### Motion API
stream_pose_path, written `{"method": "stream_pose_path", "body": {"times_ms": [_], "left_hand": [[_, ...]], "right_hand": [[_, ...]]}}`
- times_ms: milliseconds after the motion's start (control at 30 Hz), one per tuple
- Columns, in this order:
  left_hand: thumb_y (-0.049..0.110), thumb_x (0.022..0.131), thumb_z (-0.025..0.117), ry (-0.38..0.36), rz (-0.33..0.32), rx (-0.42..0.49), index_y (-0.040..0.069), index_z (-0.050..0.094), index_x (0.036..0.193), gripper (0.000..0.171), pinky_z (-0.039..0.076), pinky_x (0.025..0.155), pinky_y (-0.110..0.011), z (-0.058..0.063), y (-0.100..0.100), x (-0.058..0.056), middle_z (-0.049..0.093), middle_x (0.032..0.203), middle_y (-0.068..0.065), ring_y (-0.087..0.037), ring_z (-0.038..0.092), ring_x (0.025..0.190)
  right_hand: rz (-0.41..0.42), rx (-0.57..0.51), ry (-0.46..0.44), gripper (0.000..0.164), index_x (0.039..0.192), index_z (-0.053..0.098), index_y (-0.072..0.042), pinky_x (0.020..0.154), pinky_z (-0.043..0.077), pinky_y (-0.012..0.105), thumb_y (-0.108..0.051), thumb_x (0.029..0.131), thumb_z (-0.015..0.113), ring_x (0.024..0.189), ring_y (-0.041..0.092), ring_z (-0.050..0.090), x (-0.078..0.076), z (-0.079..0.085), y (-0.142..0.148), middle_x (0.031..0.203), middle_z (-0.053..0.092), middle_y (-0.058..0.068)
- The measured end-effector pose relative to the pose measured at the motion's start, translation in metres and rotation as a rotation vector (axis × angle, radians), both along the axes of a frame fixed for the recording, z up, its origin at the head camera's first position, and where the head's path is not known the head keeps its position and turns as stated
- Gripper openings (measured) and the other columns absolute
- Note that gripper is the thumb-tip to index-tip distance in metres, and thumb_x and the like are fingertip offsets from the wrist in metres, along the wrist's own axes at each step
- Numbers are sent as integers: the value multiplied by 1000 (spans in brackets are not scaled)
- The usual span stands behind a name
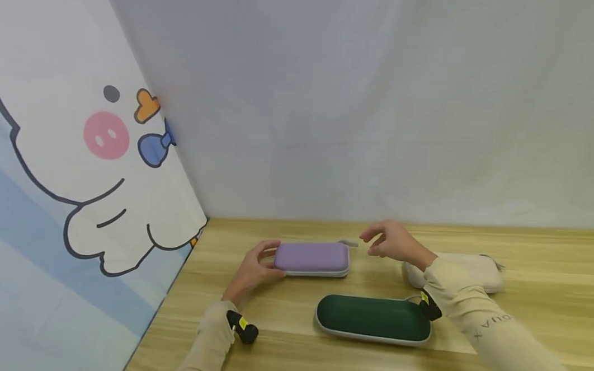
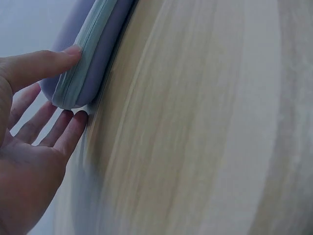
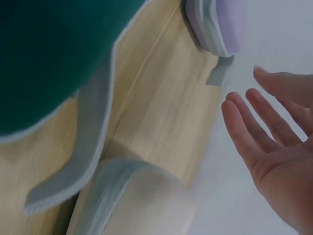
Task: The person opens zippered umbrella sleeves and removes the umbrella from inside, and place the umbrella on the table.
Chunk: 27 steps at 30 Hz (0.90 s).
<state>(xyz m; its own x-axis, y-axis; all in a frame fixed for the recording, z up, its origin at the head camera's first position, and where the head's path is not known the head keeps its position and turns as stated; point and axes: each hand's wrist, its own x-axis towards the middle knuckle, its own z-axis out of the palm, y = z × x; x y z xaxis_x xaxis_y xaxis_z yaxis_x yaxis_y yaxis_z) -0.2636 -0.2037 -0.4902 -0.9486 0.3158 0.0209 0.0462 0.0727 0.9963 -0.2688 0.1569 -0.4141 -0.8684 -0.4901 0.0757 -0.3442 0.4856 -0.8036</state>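
A purple hard-shell zip case [image 1: 312,258] with a pale zipper band lies toward the back of the table, a grey strap [image 1: 349,244] at its right end. My left hand [image 1: 253,270] holds its left end; in the left wrist view the thumb [image 2: 68,56] presses the zipper side while the fingers reach round the end. Just right of the strap, my right hand [image 1: 393,242] hovers with fingers loosely bent and nothing in them. Nearer to me lies a green zip case [image 1: 373,317], its grey strap [image 3: 93,127] seen in the right wrist view.
A cream zip case [image 1: 489,277] rests at the right, partly hidden under my right sleeve. The wood-grain table [image 1: 552,311] ends at a grey-white backdrop [image 1: 330,125]. At the left stands a panel with a cartoon figure [image 1: 55,94].
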Motion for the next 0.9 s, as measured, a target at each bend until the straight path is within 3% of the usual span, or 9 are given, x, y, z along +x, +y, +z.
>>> {"method": "stream_pose_path", "body": {"times_ms": [367, 667, 900], "left_hand": [[-10, 69, 78, -30, -45, -27, 4, 43, 140, 80, 50, 86, -38, -5, -2, -9, 39, 143, -11, -36, 49, 119], [-13, 66, 78, -28, -50, -6, 2, 44, 138, 81, 50, 87, -39, -10, -3, -14, 42, 141, -13, -35, 50, 119], [-14, 64, 79, -32, -47, -14, 0, 44, 138, 83, 50, 86, -38, -12, -3, -16, 42, 140, -13, -34, 50, 119]], "right_hand": [[35, 26, -56, 32, 109, 61, 12, 64, 53, 35, 12, 77, 59, 89, 34, 65, -26, -14, -23, 106, 62, 28], [56, 97, -105, 24, 101, 65, 12, 68, 54, 36, 12, 78, 58, 91, 33, 64, -31, -16, -34, 98, 66, 23], [104, 192, 9, 37, 107, 65, 11, 78, 53, 40, 14, 75, 47, 99, 36, 62, -33, -22, -44, 104, 66, 23]]}}
